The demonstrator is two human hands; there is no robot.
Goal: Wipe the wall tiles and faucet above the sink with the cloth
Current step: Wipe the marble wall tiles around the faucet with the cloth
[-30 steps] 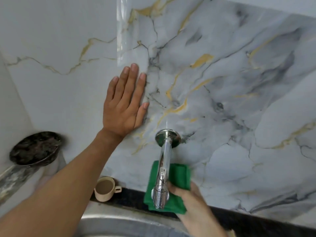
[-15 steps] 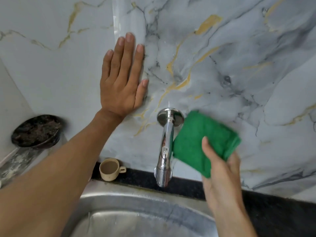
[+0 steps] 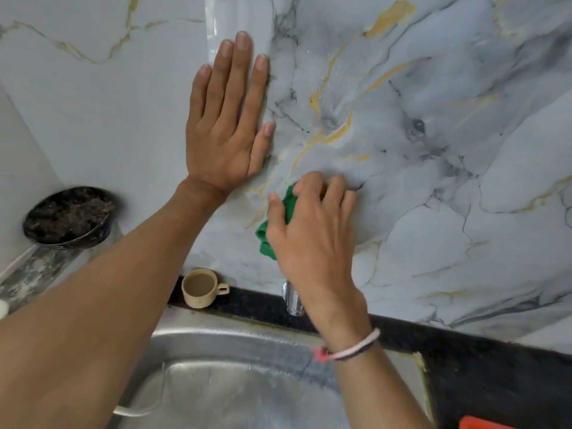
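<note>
My right hand (image 3: 312, 236) grips a green cloth (image 3: 272, 230) and presses it against the marble-patterned wall tiles (image 3: 433, 150), right where the faucet meets the wall. Only the cloth's left edge shows past my thumb and fingers. The chrome faucet (image 3: 292, 300) is mostly hidden under my right hand; just its spout tip sticks out below the palm, over the sink. My left hand (image 3: 227, 119) lies flat and open on the tiles, up and to the left of the cloth, fingers pointing upward.
A steel sink (image 3: 235, 391) fills the bottom centre. A small beige cup (image 3: 201, 287) stands on the black counter ledge (image 3: 464, 360) behind it. A dark round pan (image 3: 68, 215) sits at the left corner. Something orange (image 3: 483, 424) shows at the bottom right.
My right hand moved the cloth from the right side of the faucet up and left onto its base at the wall, covering the faucet. The left hand stayed flat on the tiles.
</note>
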